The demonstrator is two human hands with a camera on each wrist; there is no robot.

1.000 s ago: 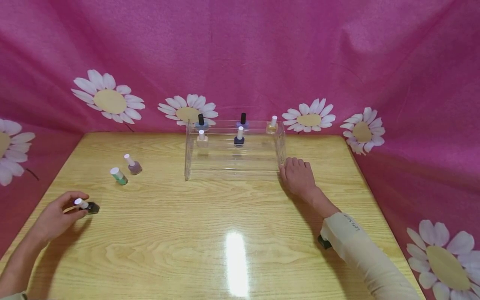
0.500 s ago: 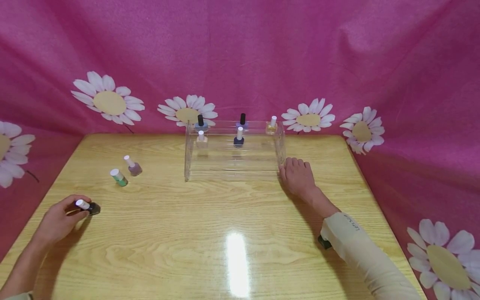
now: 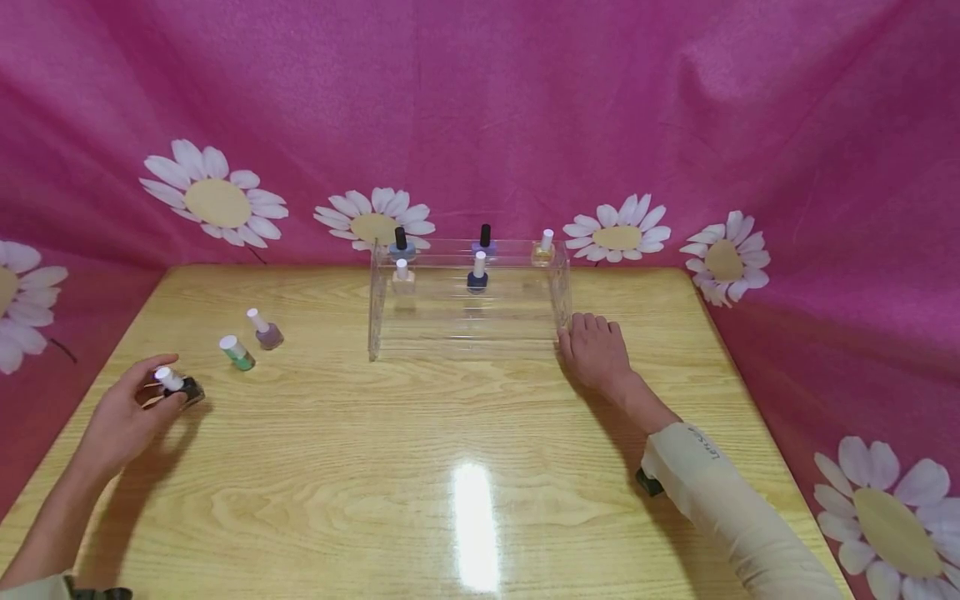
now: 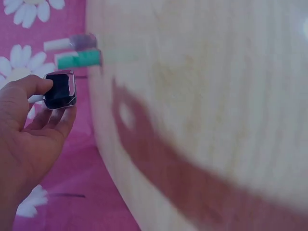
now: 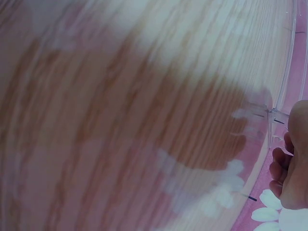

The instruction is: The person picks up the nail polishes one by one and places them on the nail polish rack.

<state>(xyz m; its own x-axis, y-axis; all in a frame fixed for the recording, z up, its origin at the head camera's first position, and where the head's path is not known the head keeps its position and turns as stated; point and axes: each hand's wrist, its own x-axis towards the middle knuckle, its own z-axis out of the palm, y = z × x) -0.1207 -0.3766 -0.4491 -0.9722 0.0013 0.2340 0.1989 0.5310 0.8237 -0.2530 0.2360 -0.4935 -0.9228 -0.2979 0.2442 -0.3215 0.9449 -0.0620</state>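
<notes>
My left hand (image 3: 127,412) grips a dark nail polish bottle (image 3: 182,388) with a white cap, lifted just above the wooden table (image 3: 450,433) at its left side. The left wrist view shows that dark bottle (image 4: 60,90) pinched between thumb and fingers (image 4: 29,89). My right hand (image 3: 595,350) lies flat on the table, its fingers against the right end of a clear acrylic tiered rack (image 3: 468,325). Several polish bottles stand on the rack's upper steps, among them a navy one (image 3: 477,275).
A green bottle (image 3: 237,352) and a mauve bottle (image 3: 265,331) stand on the table left of the rack, just beyond my left hand. A pink daisy-print cloth (image 3: 480,125) hangs behind and around the table.
My left hand has lifted the dark bottle and carried it slightly up and away from me. The right hand has stayed put.
</notes>
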